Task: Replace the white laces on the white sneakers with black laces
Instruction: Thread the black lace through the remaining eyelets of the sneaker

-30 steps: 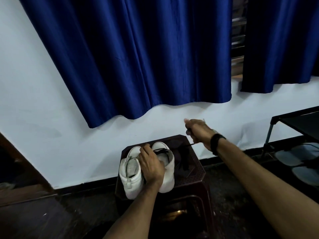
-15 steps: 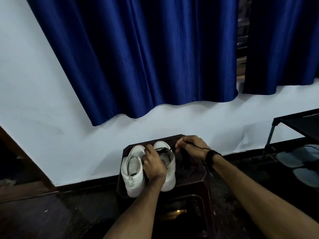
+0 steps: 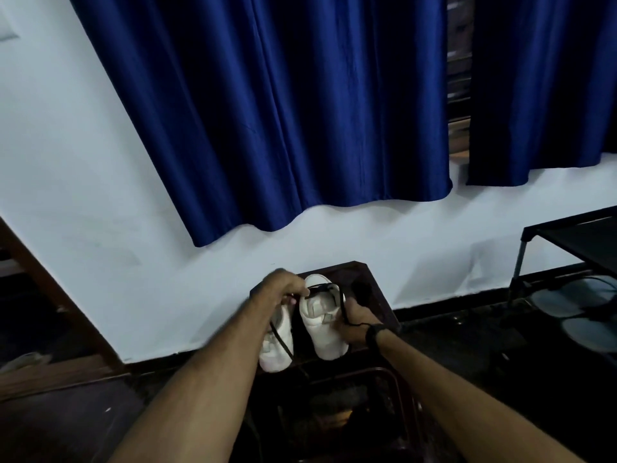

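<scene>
Your fingers [image 3: 293, 290] of the left hand [image 3: 282, 289] were curled and pinched one end of the black lace [image 3: 322, 288] just above the toe end of the right sneaker [image 3: 322, 320]. The right hand [image 3: 357, 320] gripped the other part of the same lace at the right side of that sneaker, with its fingers closed around it.

Behind all, a big dark blue curtain [image 3: 283, 111] hung over the white wall [image 3: 83, 195], and a second curtain [image 3: 547, 85] hung at the right. A black metal rack [image 3: 567, 235] stood at the right edge. The two white sneakers stood side by side on a dark brown plastic stool [image 3: 374, 289]. The left sneaker [image 3: 278, 345] was partly hidden under your left wrist, and a loose length of black lace lay across it. On your right wrist there was a black band [image 3: 371, 334].
</scene>
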A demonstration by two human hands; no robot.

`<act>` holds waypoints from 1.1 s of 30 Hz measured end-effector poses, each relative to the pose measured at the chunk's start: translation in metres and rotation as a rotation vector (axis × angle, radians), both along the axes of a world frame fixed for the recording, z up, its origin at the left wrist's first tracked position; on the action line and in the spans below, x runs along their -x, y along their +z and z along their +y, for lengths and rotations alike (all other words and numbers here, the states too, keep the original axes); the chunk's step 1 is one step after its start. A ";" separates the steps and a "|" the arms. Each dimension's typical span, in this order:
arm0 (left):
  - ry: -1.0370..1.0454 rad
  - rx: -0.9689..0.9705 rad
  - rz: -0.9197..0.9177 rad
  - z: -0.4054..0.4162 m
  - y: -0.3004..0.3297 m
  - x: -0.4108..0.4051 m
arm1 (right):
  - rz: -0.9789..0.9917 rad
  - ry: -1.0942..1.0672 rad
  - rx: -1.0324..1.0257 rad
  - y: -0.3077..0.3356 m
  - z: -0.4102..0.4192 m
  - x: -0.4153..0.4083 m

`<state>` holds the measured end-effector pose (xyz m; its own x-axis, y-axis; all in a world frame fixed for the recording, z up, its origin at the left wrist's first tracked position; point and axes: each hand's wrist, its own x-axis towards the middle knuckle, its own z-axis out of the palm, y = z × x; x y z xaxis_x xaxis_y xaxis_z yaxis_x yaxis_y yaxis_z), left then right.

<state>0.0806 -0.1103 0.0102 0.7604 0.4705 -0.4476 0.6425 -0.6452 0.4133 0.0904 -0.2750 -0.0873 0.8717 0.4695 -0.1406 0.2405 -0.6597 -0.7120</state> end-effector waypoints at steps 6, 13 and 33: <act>0.005 0.108 -0.202 0.024 0.087 0.024 | 0.188 0.071 -0.349 0.070 -0.007 -0.004; -0.017 0.142 -0.408 0.024 0.163 0.050 | 0.146 0.115 -0.119 0.201 -0.033 -0.015; -0.320 0.136 -0.783 0.007 0.169 0.045 | -0.443 0.157 -0.080 0.284 0.001 0.006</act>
